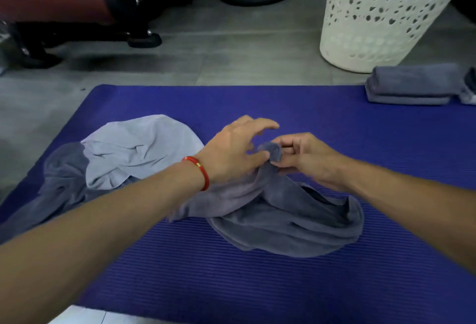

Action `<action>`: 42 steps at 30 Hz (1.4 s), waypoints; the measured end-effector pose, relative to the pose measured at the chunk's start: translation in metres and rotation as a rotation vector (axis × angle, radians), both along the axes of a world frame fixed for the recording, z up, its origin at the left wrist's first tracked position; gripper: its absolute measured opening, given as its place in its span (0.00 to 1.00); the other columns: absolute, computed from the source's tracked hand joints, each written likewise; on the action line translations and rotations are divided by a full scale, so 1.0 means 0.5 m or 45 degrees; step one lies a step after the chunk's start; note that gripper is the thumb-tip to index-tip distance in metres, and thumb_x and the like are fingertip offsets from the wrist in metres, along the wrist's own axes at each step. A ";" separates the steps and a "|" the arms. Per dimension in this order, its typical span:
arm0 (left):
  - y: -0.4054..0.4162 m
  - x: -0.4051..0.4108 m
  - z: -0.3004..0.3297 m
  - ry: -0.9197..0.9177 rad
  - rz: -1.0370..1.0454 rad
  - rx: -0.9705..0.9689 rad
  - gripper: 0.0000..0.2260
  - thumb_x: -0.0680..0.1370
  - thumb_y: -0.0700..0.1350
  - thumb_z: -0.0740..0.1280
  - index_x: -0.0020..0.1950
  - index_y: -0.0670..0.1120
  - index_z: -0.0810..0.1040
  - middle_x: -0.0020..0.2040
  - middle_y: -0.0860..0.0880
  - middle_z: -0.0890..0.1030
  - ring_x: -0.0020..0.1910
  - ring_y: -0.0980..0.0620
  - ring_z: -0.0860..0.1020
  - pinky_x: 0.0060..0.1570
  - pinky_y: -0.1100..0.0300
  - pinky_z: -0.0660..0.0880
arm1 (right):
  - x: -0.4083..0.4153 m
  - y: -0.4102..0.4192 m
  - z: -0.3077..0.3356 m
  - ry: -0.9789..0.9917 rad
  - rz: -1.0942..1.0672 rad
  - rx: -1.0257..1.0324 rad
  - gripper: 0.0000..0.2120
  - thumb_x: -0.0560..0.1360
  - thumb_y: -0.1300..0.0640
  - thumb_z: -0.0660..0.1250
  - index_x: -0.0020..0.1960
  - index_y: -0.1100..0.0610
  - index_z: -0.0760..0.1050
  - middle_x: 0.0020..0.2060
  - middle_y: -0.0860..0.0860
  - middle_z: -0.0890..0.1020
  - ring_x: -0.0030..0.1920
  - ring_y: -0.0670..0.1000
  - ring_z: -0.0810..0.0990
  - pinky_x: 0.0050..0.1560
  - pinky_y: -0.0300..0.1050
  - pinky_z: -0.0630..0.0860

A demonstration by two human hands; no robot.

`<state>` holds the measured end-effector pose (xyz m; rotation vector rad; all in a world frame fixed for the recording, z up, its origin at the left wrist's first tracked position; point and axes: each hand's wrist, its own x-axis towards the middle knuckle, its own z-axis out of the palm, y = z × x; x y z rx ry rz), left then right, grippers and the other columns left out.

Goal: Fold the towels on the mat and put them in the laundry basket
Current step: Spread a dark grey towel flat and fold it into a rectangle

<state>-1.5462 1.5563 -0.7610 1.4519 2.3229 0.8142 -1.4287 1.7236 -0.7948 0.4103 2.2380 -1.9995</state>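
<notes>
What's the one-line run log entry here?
right hand pinching crumpled dark grey towel corner | left hand reaching in | folded grey towels beside white perforated basket

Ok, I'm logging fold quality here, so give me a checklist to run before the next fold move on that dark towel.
1. Right hand pinching the dark grey towel by its corner: ok.
2. Left hand gripping the same towel: cannot tell; fingers look spread.
3. Towel spread flat: not ok, bunched.
4. Bare blue mat in front for spreading: ok.
5. Light grey towel apart from the working towel: cannot tell; the left arm hides it.
6. Laundry basket upright beyond the mat: ok.
</notes>
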 end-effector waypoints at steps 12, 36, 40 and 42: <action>0.208 -0.051 0.176 -0.304 0.150 0.447 0.11 0.78 0.44 0.73 0.41 0.47 0.73 0.31 0.47 0.76 0.29 0.51 0.70 0.32 0.57 0.69 | -0.013 0.136 0.167 0.461 -0.663 0.345 0.10 0.77 0.47 0.73 0.50 0.51 0.74 0.43 0.51 0.83 0.45 0.47 0.84 0.53 0.55 0.80; 0.112 -0.174 0.126 -0.381 0.566 0.870 0.10 0.75 0.58 0.71 0.44 0.54 0.75 0.34 0.44 0.74 0.35 0.48 0.71 0.39 0.49 0.75 | 0.271 0.262 0.096 -0.175 -0.458 0.754 0.31 0.68 0.25 0.69 0.36 0.56 0.78 0.32 0.46 0.81 0.34 0.46 0.78 0.38 0.43 0.73; 0.110 -0.190 0.086 -0.318 0.601 0.860 0.09 0.80 0.50 0.72 0.52 0.45 0.79 0.32 0.53 0.77 0.32 0.57 0.74 0.36 0.60 0.75 | 0.316 0.230 0.094 -0.378 -0.164 0.476 0.13 0.72 0.44 0.78 0.42 0.55 0.86 0.38 0.49 0.86 0.38 0.45 0.82 0.40 0.38 0.75; 0.110 -0.181 0.070 -0.382 0.552 0.828 0.10 0.80 0.48 0.72 0.56 0.43 0.82 0.38 0.54 0.83 0.40 0.58 0.80 0.42 0.64 0.78 | 0.347 0.232 0.085 -0.483 -0.114 0.500 0.12 0.74 0.45 0.76 0.46 0.54 0.85 0.41 0.49 0.86 0.42 0.45 0.83 0.43 0.38 0.76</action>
